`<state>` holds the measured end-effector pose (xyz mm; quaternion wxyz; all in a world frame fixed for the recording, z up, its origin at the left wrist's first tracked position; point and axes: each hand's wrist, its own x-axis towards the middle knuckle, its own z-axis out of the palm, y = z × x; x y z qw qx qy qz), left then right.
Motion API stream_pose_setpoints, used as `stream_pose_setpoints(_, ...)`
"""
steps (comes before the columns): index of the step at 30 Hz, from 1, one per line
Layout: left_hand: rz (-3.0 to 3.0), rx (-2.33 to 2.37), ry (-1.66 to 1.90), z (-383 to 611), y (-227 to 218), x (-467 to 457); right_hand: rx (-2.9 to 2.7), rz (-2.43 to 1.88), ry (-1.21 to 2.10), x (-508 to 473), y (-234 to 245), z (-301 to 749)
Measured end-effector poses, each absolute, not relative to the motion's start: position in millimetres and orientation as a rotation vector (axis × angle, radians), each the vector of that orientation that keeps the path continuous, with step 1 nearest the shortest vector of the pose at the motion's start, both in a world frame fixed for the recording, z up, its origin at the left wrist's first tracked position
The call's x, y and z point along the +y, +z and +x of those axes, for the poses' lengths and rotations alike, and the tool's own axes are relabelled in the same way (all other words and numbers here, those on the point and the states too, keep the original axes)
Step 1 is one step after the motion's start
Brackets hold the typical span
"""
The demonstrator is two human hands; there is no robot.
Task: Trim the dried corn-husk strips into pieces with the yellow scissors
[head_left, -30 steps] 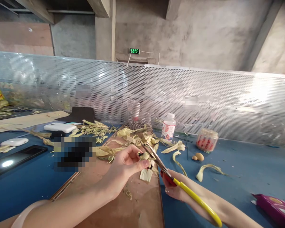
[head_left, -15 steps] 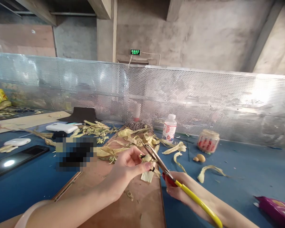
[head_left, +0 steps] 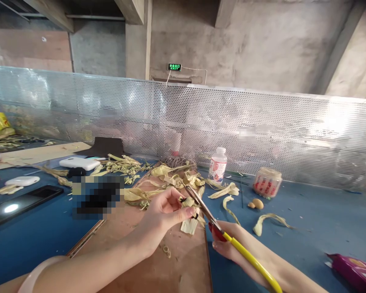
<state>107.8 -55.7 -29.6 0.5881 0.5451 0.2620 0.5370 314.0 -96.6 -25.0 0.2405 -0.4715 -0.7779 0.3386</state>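
Between the thumb and fingers of my left hand [head_left: 166, 215] is a small piece of pale dried husk [head_left: 189, 226] with dark bits on it. My right hand [head_left: 230, 240] grips yellow-handled scissors [head_left: 250, 256], partly hidden by the fingers. Their blades lie nearly together and point up and left, right beside the held husk; whether they touch it I cannot tell. Beneath both hands is a brown board [head_left: 134, 260]. Loose dried husks [head_left: 192, 178] are piled at its far end, just beyond my fingertips.
To the right stand a white bottle [head_left: 217, 166] and a glass jar [head_left: 267, 182], near two small tan round objects [head_left: 256, 203]. A purple packet [head_left: 354, 270] lies front right. A dark phone [head_left: 21, 205] lies left. Perforated metal panels [head_left: 183, 118] close off the table's back.
The scissor blades have come closer together, and the yellow handle has swung slightly left. My left hand keeps the husk in almost the same place.
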Motion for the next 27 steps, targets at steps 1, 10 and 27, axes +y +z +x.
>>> stream_pose_setpoints(1, 1.262, 0.605, 1.254, 107.6, -29.0, -56.0, -2.113, -1.261, 0.976, -96.7, -25.4, 314.5)
stream_pose_setpoints(10, 1.154, 0.563, 1.345, 107.0, -23.9, -54.7, -1.983, -1.083, 1.217, -96.5, -26.7, 319.1)
stream_pose_setpoints(27, 1.052, 0.557, 1.289, 104.4, -28.2, -41.0, -2.089, -1.314, -0.331, -74.9, -44.0, 328.0)
